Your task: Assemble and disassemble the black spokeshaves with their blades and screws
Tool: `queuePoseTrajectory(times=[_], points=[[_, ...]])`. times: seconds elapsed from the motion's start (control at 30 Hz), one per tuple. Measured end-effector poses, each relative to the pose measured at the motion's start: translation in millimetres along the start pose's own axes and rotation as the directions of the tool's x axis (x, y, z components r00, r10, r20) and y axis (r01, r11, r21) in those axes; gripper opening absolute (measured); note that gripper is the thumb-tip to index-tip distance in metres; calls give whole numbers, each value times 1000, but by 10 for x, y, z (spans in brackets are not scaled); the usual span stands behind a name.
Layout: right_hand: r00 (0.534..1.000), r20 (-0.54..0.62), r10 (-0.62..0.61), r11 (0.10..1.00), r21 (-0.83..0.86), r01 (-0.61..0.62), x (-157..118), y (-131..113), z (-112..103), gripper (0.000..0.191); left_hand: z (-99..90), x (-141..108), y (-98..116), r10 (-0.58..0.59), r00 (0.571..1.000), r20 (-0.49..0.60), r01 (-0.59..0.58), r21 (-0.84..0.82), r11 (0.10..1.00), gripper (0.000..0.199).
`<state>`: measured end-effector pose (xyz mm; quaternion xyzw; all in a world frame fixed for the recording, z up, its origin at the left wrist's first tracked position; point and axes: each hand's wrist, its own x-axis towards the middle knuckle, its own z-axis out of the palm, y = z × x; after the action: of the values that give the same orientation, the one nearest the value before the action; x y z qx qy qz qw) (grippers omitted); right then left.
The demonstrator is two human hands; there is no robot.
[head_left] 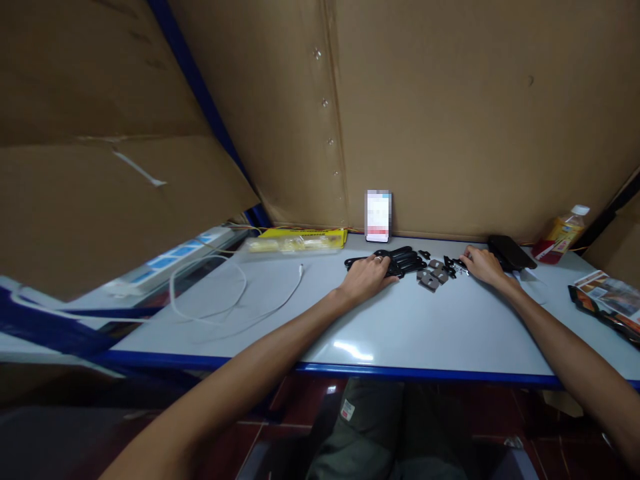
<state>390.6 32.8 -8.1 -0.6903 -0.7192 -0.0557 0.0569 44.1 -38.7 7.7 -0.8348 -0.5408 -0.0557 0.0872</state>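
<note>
Several black elongated parts (407,259) lie in a pile near the back middle of the table. My left hand (367,275) rests on the left end of this pile, its fingers spread over the parts. Right of the pile are several flat grey-brown plates (429,280) and small black pieces (449,263). My right hand (481,265) is at the right side of the small pieces, with its fingertips over some small silvery pieces (461,271). Its fingers are bent close together, and what they hold, if anything, is too small to tell.
A lit phone (379,217) stands against the cardboard wall. Yellow packaging (300,241) and a white cable (280,305) lie left. At right are a dark case (511,253), a bottle (563,235) and packets (607,297). A power strip (170,260) is far left.
</note>
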Motion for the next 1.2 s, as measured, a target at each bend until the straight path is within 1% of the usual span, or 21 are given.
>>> queuePoseTrajectory(times=[0.2, 0.3, 0.37, 0.47, 0.53, 0.6, 0.63, 0.73, 0.83, 0.93, 1.03, 1.2], points=[[1000, 6, -5, 1000, 1, 5, -7, -9, -14, 35, 99, 33, -73, 4, 1000, -29, -4, -28, 1000, 43], [1000, 9, -3, 1000, -1, 3, -11, -11, -19, 34, 58, 40, -139, -17, 999, -41, 15, -50, 999, 43], [1000, 8, 0, 1000, 2, 0, -13, -14, -20, 34, -10, 45, -227, -96, 992, -85, 89, -74, 993, 42], [1000, 2, 1, 1000, 10, -1, -15, -21, -22, 34, -93, 67, -439, -228, 961, -157, 213, -102, 972, 39], [1000, 6, 0, 1000, 13, 0, -14, -24, -23, 33, -89, 92, -609, -290, 942, -167, 276, -105, 955, 34], [1000, 11, 2, 1000, 15, -2, -14, -25, -25, 33, -27, 126, -767, -332, 929, -160, 316, -119, 941, 27], [1000, 12, 3, 1000, 16, -3, -14, -24, -27, 33, 18, 145, -834, -335, 932, -140, 316, -143, 938, 26], [1000, 13, 2, 1000, 19, -2, -21, -22, -38, 34, 166, 207, -968, -274, 959, -77, 248, -244, 937, 25], [1000, 15, 7, 1000, 18, -7, -31, -28, -52, 33, 269, 269, -1020, -191, 981, -41, 170, -309, 936, 23], [1000, 12, 13, 1000, 11, -13, -31, -34, -53, 33, 321, 319, -1047, -140, 990, -25, 121, -361, 924, 24], [1000, 5, 5, 1000, 6, -5, -17, -24, -34, 33, 354, 356, -1084, -120, 993, -18, 103, -394, 913, 22], [1000, -4, -14, 1000, 9, 14, 0, 2, -1, 32, 393, 387, -1143, -131, 991, 1, 119, -428, 896, 22]])
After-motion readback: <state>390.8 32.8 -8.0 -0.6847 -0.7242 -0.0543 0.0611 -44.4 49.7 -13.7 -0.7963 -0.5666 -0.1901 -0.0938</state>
